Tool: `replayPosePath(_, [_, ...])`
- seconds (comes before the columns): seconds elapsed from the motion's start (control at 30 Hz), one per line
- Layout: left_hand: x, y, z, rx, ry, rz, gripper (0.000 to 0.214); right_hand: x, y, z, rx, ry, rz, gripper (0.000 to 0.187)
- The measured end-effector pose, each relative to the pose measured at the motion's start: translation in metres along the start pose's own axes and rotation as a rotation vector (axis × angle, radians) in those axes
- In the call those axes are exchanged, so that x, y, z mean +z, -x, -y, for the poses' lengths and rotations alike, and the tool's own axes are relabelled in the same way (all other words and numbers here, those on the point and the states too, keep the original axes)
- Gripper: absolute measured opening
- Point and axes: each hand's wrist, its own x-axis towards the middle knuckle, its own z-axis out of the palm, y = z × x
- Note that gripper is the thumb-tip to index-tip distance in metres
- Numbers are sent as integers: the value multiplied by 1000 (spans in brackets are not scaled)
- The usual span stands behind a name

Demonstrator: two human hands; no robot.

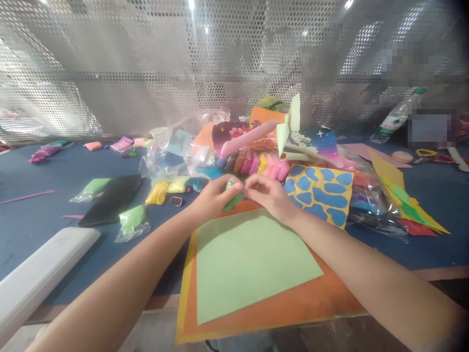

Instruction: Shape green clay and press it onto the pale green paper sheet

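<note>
My left hand [214, 198] is closed around a green packet [233, 201] that looks like modelling clay in a clear wrapper. Close by on the right, my right hand [273, 198] has its thumb and fingers pinched together beside the packet; what they hold, if anything, is hidden. Below both hands lies a pale green sheet of paper [252, 264], on top of an orange sheet [293, 305] with a yellow edge. A yellow card with blue patches [318, 193] lies just right of my right hand.
Green clay packets [132, 219] and a black sheet [112, 200] are on the left, near a long white object [47, 274]. Behind my hands is a pile of coloured clay packs [256, 165] and papers. A bottle [392, 122] and scissors [436, 157] are at the right.
</note>
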Motion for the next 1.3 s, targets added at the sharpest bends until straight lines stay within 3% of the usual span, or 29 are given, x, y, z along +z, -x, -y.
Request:
replayPosePath(0.17, [-5, -3, 2, 28, -212, -104, 41, -1, -1, -5, 115, 33, -20, 19])
replayPosePath(0.3, [-3, -2, 1, 55, -223, -125, 35, -1, -1, -10, 146, 20, -13, 27])
replayPosePath(0.4, [-1, -2, -1, 123, -189, -132, 27, -3, 0, -12, 155, 169, 82, 23])
replayPosePath(0.5, [-2, -2, -2, 181, -148, -121, 27, -6, 1, -12, 66, 384, 156, 27])
replayPosePath(0.6, [-3, -2, -2, 146, -176, -101, 32, -7, 1, -11, 15, 477, 163, 33])
replayPosePath(0.73, [-3, -1, -3, 60, -294, -113, 36, -5, 2, -11, 46, 424, 187, 33])
replayPosePath(0.93, [3, 2, -8, 40, -381, -167, 38, -4, 3, -9, 75, 395, 252, 34])
replayPosePath(1.07, [1, 1, -7, -4, -379, -112, 39, -3, 4, -6, 95, 351, 247, 36])
replayPosePath(1.23, [-6, -2, -2, -117, -211, 53, 43, -4, 3, -6, 129, 262, 244, 32])
replayPosePath(1.3, [-7, -2, -3, -119, -182, 58, 42, -5, 2, -7, 115, 269, 229, 34])
